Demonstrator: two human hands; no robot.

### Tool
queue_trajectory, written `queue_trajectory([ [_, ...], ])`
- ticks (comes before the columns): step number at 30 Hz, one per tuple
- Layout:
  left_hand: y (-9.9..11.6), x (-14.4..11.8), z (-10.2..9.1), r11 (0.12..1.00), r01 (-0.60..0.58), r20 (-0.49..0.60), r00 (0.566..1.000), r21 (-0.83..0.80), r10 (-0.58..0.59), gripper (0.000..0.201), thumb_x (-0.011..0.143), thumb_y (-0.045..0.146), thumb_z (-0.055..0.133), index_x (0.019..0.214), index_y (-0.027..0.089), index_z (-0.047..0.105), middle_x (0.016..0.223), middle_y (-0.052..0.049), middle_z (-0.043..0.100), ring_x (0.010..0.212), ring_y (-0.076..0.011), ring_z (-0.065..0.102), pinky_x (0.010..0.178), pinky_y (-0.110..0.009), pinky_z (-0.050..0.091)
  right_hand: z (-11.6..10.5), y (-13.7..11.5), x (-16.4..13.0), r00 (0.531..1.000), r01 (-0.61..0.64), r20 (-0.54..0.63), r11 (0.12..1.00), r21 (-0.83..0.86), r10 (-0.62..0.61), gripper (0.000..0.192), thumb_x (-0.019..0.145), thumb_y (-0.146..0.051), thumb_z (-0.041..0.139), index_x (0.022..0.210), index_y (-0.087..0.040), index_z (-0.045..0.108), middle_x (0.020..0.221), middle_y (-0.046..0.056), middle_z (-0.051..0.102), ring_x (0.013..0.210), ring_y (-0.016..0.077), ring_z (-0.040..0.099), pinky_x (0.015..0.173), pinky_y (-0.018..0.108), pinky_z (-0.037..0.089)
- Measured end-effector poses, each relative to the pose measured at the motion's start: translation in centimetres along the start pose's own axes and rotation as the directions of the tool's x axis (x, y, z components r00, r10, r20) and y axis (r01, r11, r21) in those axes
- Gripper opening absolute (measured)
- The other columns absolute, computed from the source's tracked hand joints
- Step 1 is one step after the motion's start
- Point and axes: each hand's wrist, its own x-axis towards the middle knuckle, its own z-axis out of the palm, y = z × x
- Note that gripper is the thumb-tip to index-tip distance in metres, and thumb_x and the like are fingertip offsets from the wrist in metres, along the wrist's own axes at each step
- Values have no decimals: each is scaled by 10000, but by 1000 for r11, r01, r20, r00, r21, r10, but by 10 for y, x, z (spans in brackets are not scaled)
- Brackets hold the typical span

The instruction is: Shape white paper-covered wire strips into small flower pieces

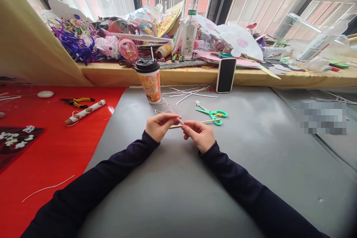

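Observation:
Between my two hands runs a thin white strip, its free end pointing up and away past my fingers. My left hand pinches it with thumb and forefinger. The fingertips of my right hand are closed on its near end, close to the left fingertips. A slim wooden stick lies on the grey mat behind and partly under my hands. Green-handled scissors rest just beyond my right hand. Small white twisted pieces lie past my left hand.
A lidded paper cup with a straw stands behind my left hand. Loose white strips and a propped phone are farther back. Pliers and a wrapped roll lie on the red surface. Craft scraps crowd the windowsill.

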Motion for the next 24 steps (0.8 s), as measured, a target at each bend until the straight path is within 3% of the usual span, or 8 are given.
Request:
queue_trajectory([
  [7,3,0,2,996,78,-12,997,-44,-79,175,673,249,608,782,115,634,792,-75,660,712,-172,622,706,-343,519,2,-3,-3,995,75,-51,988,-132,-82,263,661,-365,600,811,-151,627,592,4,559,465,89,519,477,228,456],
  [15,0,0,1,998,42,-16,999,-35,-43,189,682,289,594,770,123,617,766,-66,655,678,-157,617,692,-331,519,4,-2,-4,990,109,-59,965,-237,-126,271,680,-391,574,817,-162,622,515,-18,507,423,80,465,420,209,411],
  [19,-1,0,1,996,59,15,998,-64,-58,204,687,289,590,793,115,600,788,-78,648,640,-140,606,669,-321,514,5,-1,-3,976,163,-80,927,-338,-201,235,702,-380,547,781,-170,615,524,-17,508,450,79,448,450,208,394],
  [24,-1,1,2,969,167,17,986,-180,-166,328,670,257,615,943,123,491,848,-104,646,626,-138,607,669,-348,510,4,0,2,941,245,-94,843,-478,-326,192,721,-347,519,765,-176,594,554,-9,521,495,92,460,500,219,400],
])
